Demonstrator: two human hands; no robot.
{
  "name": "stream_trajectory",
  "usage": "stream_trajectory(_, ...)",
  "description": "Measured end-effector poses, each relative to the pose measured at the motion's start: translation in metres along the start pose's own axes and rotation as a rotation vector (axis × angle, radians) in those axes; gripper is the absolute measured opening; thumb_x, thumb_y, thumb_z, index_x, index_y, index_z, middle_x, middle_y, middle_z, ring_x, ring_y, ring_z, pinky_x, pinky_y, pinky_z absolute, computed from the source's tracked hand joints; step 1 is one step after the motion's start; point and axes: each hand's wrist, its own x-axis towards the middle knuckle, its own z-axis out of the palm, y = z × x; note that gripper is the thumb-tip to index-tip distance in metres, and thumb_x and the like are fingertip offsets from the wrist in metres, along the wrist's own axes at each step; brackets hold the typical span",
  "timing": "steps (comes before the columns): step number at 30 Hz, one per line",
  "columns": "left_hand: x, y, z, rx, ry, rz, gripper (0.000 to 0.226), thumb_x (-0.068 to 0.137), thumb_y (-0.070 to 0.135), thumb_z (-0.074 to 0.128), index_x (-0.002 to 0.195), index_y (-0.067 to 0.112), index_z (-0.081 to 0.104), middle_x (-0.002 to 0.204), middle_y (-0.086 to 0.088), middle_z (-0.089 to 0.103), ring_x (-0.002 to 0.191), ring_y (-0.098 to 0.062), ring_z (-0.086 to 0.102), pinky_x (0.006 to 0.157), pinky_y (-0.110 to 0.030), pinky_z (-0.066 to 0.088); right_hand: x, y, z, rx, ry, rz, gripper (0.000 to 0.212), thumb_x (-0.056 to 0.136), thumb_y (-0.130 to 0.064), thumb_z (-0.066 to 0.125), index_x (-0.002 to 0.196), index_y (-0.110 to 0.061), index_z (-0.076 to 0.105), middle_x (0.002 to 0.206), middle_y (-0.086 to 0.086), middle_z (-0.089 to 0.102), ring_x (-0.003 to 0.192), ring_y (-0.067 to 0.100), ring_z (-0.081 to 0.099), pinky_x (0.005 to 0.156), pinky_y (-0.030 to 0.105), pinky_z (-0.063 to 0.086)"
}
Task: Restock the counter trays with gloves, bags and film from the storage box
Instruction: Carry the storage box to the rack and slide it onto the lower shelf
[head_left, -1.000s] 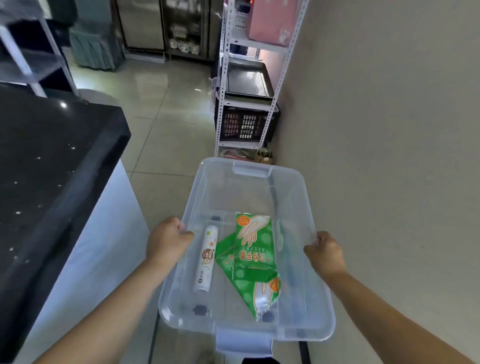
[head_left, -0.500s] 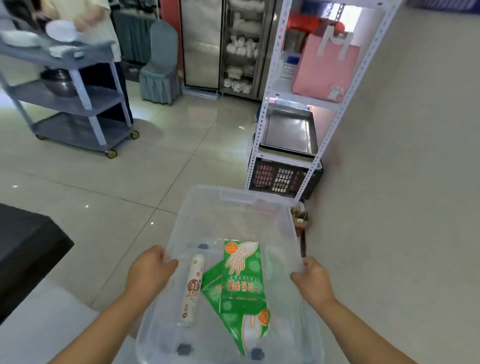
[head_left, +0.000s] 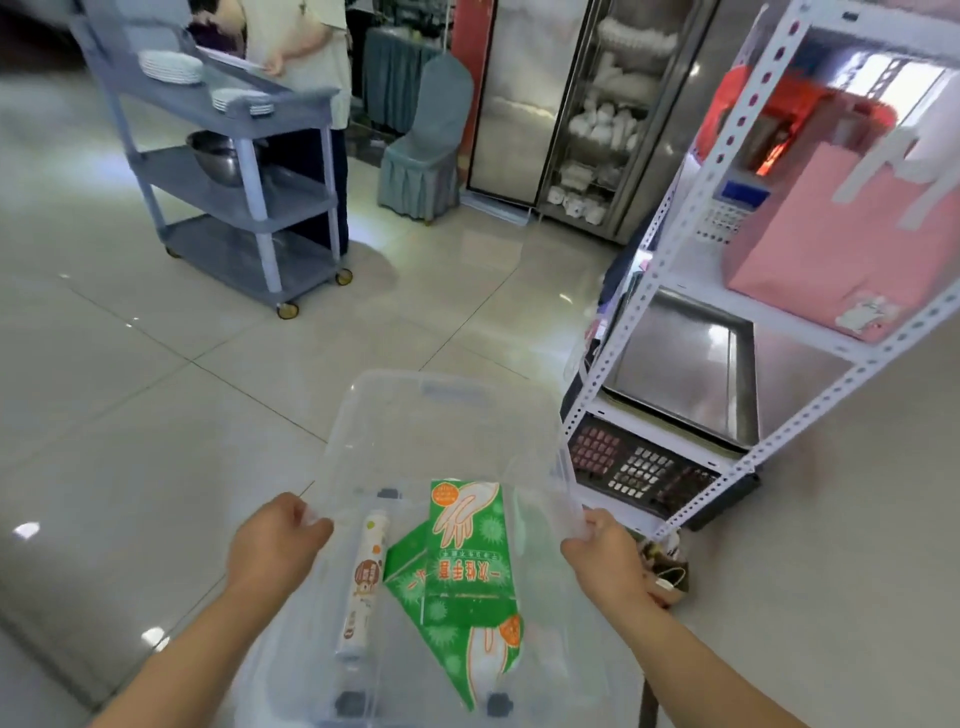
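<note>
Inside the clear box (head_left: 441, 376), the film roll (head_left: 361, 582) lies lengthwise along the left wall, just beside the left hand (head_left: 278, 545); green glove packets (head_left: 467, 561) lie mid-box, nearer the right hand (head_left: 602, 556). Each grip is curled round a side rim of the box.

A single wide-angle view from the head looks forward and down, close over the box (head_left: 447, 387), with floor (head_left: 156, 415), cart (head_left: 280, 200) and rack (head_left: 669, 244) beyond.

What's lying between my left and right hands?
In the head view, a white roll and green glove packets lie there, inside the clear box.
</note>
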Motion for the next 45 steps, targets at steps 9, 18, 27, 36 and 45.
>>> stream_trajectory(9,0.202,0.072,0.017,-0.033,-0.091,0.02,0.019,0.076,0.018,0.065,0.065,0.015,0.049,0.059,0.001,0.053,0.055,-0.013,0.047,0.046,-0.025,0.028,0.174,-0.091,0.035,-0.052,0.049,0.099,0.015,0.074,-0.006,0.061,0.089,-0.004,0.059,0.076,0.007,0.061,0.072,0.028,0.057,0.061,0.032,0.044)
stream_trajectory(18,0.369,0.144,0.056,-0.093,-0.064,-0.009,0.01,0.074,0.016,0.066,0.076,0.014,0.056,0.064,0.006,0.055,0.058,-0.008,0.048,0.049,-0.021,0.031,0.353,-0.135,0.069,-0.034,0.042,0.103,0.012,0.073,-0.002,0.061,0.08,-0.005,0.052,0.068,0.008,0.053,0.065,0.026,0.051,0.056,0.032,0.04)
stream_trajectory(27,0.529,0.229,0.099,-0.066,0.035,-0.082,0.01,0.074,0.018,0.065,0.076,0.014,0.056,0.064,0.004,0.056,0.059,-0.011,0.049,0.048,-0.023,0.031,0.566,-0.195,0.085,0.024,-0.099,0.063,0.023,0.077,-0.006,0.062,0.097,-0.013,0.051,0.075,0.002,0.054,0.07,0.019,0.053,0.062,0.027,0.043)
stream_trajectory(36,0.694,0.289,0.131,-0.09,0.044,-0.079,0.011,0.076,0.017,0.066,0.08,0.013,0.057,0.067,0.001,0.056,0.066,-0.021,0.052,0.055,-0.029,0.034,0.743,-0.257,0.115,0.193,-0.099,0.203,0.03,0.073,-0.002,0.067,0.096,-0.015,0.053,0.081,-0.006,0.054,0.07,0.009,0.053,0.054,0.022,0.041)
stream_trajectory(45,0.899,0.377,0.173,-0.056,-0.126,0.067,0.012,0.076,0.018,0.065,0.083,0.012,0.058,0.066,0.003,0.055,0.06,-0.011,0.05,0.052,-0.025,0.034,0.892,-0.306,0.143,0.234,0.052,0.364,0.033,0.072,-0.003,0.071,0.099,-0.012,0.054,0.083,0.0,0.054,0.076,0.016,0.055,0.06,0.024,0.042)
